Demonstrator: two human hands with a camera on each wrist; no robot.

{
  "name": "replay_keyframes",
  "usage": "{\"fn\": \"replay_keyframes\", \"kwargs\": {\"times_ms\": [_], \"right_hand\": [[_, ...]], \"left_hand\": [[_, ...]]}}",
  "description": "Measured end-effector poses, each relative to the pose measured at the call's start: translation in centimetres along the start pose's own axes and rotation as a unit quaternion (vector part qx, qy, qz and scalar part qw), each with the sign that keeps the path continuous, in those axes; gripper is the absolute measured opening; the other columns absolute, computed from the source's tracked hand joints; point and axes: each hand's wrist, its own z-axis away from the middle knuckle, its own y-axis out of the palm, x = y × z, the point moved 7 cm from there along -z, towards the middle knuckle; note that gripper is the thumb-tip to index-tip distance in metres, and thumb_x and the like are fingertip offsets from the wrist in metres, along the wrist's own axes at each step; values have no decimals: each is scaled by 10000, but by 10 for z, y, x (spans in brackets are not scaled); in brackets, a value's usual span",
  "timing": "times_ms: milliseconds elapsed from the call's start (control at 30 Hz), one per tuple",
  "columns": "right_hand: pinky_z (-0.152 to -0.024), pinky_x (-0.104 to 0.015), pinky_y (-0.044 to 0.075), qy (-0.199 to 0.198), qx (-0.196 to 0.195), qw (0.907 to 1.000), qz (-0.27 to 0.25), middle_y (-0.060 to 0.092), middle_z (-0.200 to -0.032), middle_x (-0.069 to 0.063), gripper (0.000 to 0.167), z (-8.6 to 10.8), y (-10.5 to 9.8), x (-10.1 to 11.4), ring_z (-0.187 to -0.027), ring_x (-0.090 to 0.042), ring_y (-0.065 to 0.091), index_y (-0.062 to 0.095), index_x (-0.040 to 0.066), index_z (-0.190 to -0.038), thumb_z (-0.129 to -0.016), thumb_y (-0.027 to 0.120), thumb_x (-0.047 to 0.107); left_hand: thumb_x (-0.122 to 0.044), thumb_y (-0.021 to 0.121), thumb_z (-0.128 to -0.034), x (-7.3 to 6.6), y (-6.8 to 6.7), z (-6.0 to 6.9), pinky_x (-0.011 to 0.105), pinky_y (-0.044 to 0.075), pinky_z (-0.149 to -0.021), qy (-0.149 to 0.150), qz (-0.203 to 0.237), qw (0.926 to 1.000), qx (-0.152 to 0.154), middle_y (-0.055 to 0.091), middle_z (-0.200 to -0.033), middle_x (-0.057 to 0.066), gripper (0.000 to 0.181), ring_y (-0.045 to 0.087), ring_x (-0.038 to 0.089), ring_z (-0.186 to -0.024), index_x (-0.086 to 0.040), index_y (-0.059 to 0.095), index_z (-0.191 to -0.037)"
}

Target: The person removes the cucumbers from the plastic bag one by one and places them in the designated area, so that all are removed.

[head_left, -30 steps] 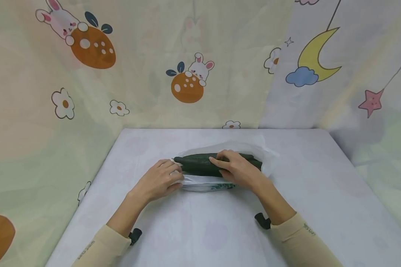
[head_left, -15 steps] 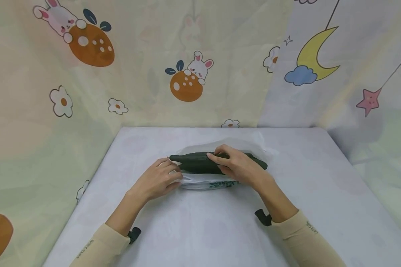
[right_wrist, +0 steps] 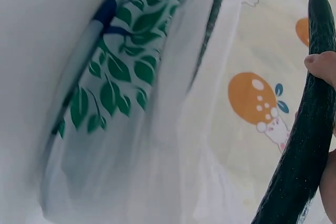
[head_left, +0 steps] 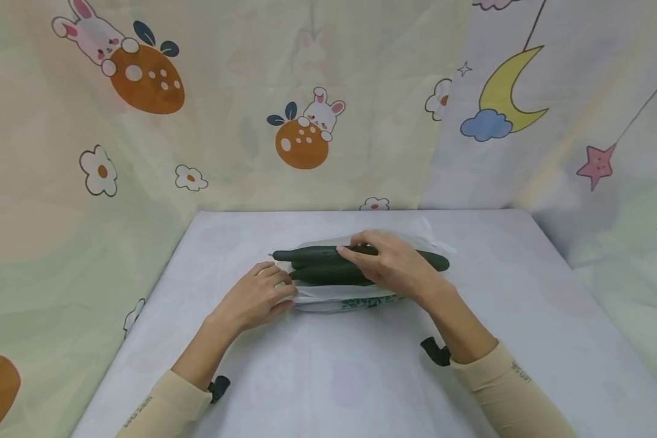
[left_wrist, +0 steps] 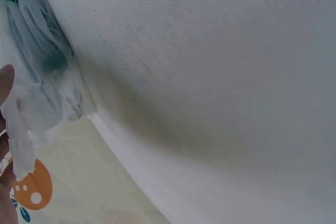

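Observation:
A long dark green cucumber [head_left: 303,253] is in my right hand [head_left: 392,266], thumb on the near side and fingers over the far side. In the right wrist view the cucumber [right_wrist: 302,129] is raised above the bag. Other cucumbers [head_left: 328,276] lie below it in a thin white plastic bag [head_left: 323,302] with a green leaf print; how many is hidden. My left hand [head_left: 258,296] is at the bag's left end. A strip of the bag [left_wrist: 20,140] is pinched between its fingers in the left wrist view, where only part of the hand shows.
The bag lies on a white-covered table [head_left: 328,377]. Behind and beside the table hang cloth walls [head_left: 224,91] printed with rabbits, flowers and a moon. A dark wrist-worn piece [head_left: 435,351] sticks out under the right sleeve, another [head_left: 219,388] under the left.
My right hand has lifted one cucumber off the others, and its ends now reach farther out left and right. The left hand has stayed at the bag's end.

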Motion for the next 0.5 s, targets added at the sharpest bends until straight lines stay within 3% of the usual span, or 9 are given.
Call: {"fn": "replay_keyframes", "kwargs": {"times_ms": [200,500], "right_hand": [[-794,-384,597,28,-310,9995,94,624,-1172,-127,679,4,-18,-8,-970,-273,656,594,190,-1383,-787,841,-23],[-674,-363,581,371,-493,9981,-65,603,-1164,-148,663,31,-38,-30,-915,-248,616,647,105,-1362,-754,855,-59]], "left_hand": [[-284,781,-922,0,2,-1,443,442,-1123,-84,8,9998,204,730,-1074,-27,137,661,207,-1087,-246,751,-1050],[-285,773,-930,2,1,-2,445,428,-1136,-132,104,9995,280,712,-1072,-43,120,648,197,-1094,-247,754,-1042]]}}
